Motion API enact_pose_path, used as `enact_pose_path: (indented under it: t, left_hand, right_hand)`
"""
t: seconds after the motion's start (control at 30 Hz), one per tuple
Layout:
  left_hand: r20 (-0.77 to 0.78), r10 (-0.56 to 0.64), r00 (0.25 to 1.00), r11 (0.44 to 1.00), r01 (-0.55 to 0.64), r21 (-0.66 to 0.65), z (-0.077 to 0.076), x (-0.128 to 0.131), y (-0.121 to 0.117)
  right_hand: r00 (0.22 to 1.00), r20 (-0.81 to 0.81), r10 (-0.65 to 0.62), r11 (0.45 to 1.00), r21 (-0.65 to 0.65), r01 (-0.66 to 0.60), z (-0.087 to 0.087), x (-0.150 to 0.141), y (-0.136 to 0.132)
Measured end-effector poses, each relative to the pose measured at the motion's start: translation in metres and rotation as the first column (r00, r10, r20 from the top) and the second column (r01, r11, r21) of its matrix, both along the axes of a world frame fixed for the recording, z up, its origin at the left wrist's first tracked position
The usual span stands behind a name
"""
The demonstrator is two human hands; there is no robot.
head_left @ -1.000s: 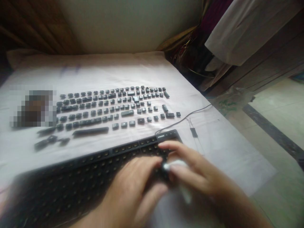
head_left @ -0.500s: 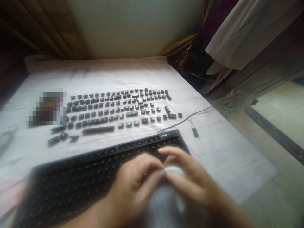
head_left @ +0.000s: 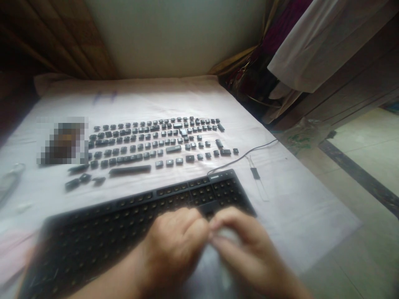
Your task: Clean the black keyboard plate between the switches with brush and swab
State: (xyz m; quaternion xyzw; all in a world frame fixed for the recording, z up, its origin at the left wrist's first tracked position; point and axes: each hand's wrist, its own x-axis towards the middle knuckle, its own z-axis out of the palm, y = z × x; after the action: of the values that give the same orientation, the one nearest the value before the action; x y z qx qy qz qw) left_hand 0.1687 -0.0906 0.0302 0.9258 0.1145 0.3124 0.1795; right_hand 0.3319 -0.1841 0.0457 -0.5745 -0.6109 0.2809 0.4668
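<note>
The hands have drawn down from the number pad of the keyboard, so its upper rows show more fully; that part is now less covered. The left hand is curled, its fingertips meeting those of the right hand over the keyboard's near right side; whether it grips anything cannot be told. The right is closed round a blurred white item. The black keyboard shows bare key sockets, with loose keycaps in rows beyond it.

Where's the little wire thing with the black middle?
In the head view, the wire thing lies just right of the keyboard, on the white cloth, near the black cable.
</note>
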Motion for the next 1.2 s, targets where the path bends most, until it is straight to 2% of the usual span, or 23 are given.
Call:
enact_pose_path:
  t: [0.1,0.17,0.23,0.3,0.4,0.47,0.5,0.53,0.57,0.6,0.63,0.67,0.73,0.8,0.83,0.87,0.93,1.0,1.07,1.2]
  left_hand:
    - [0.048,-0.059,0.997,0.962,0.069,-0.264,0.003,-0.001,-0.002]
    - [0.048,-0.050,0.998,0.895,0.066,-0.441,0.005,-0.001,-0.004]
    - [0.025,-0.024,0.999,0.806,0.034,-0.591,0.006,0.000,-0.006]
    - [-0.001,-0.011,1.000,0.679,0.006,-0.734,0.007,0.002,-0.009]
    - [-0.041,-0.013,0.999,0.396,-0.033,-0.918,0.007,0.008,-0.012]
    - [-0.058,-0.035,0.998,0.217,-0.049,-0.975,0.006,0.012,-0.012]
    - [-0.059,-0.043,0.997,0.162,-0.051,-0.985,0.005,0.013,-0.012]
    - [-0.055,-0.045,0.997,0.138,-0.048,-0.989,0.004,0.013,-0.011]
    - [-0.052,-0.034,0.998,0.145,-0.046,-0.988,0.004,0.013,-0.010]
    - [-0.050,-0.016,0.999,0.178,-0.046,-0.983,0.003,0.012,-0.009]
    - [-0.049,0.007,0.999,0.237,-0.050,-0.970,0.002,0.011,-0.007]
    - [-0.043,0.019,0.999,0.318,-0.047,-0.947,0.001,0.010,-0.006]
    - [-0.031,0.007,0.999,0.532,-0.031,-0.846,-0.001,0.008,-0.005]
    - [-0.021,-0.031,0.999,0.773,0.010,-0.634,-0.007,0.007,-0.005]
    - [-0.027,-0.042,0.999,0.868,0.023,-0.495,-0.011,0.007,-0.006]
    - [-0.029,-0.044,0.999,0.934,0.031,-0.357,-0.015,0.008,-0.007]
    - [-0.022,-0.017,1.000,0.991,0.014,-0.133,-0.024,0.010,-0.009]
    - [0.007,0.011,1.000,1.000,-0.011,0.007,-0.031,0.013,-0.010]
    - [0.010,0.029,1.000,0.997,-0.030,0.071,-0.035,0.014,-0.011]
    - [0.004,0.049,0.999,0.993,-0.049,0.107,-0.036,0.016,-0.010]
  right_hand:
    - [0.996,0.079,0.033,0.986,0.160,-0.046,0.001,0.001,0.003]
    - [0.984,0.180,0.006,0.957,0.285,-0.058,0.003,0.000,0.005]
    - [0.953,0.290,-0.087,0.930,0.367,-0.027,0.004,-0.001,0.006]
    - [0.911,0.372,-0.177,0.909,0.417,0.006,0.003,-0.004,0.006]
    - [0.863,0.445,-0.240,0.891,0.453,0.014,0.002,-0.006,0.005]
    - [0.839,0.487,-0.241,0.896,0.444,-0.001,0.003,-0.006,0.004]
    - [0.832,0.504,-0.231,0.902,0.432,-0.011,0.005,-0.004,0.003]
    - [0.826,0.518,-0.221,0.910,0.414,-0.016,0.006,-0.001,0.003]
    - [0.823,0.527,-0.213,0.920,0.393,-0.013,0.007,0.003,0.002]
    - [0.820,0.533,-0.206,0.931,0.365,-0.004,0.008,0.009,0.002]
    - [0.817,0.534,-0.220,0.940,0.339,0.031,0.008,0.016,0.002]
    - [0.815,0.535,-0.224,0.946,0.320,0.050,0.008,0.024,0.002]
    - [0.790,0.555,-0.261,0.950,0.294,0.107,0.003,0.040,0.005]
    - [0.756,0.596,-0.270,0.954,0.275,0.124,-0.004,0.055,0.012]
    - [0.744,0.593,-0.308,0.940,0.310,0.141,-0.008,0.061,0.016]
    - [0.737,0.603,-0.305,0.940,0.313,0.133,-0.012,0.066,0.019]
    - [0.730,0.618,-0.292,0.946,0.298,0.127,-0.020,0.072,0.025]
    - [0.739,0.622,-0.258,0.959,0.261,0.115,-0.026,0.074,0.028]
    - [0.757,0.612,-0.230,0.966,0.235,0.104,-0.030,0.074,0.027]
    - [0.775,0.593,-0.216,0.971,0.212,0.108,-0.032,0.073,0.019]
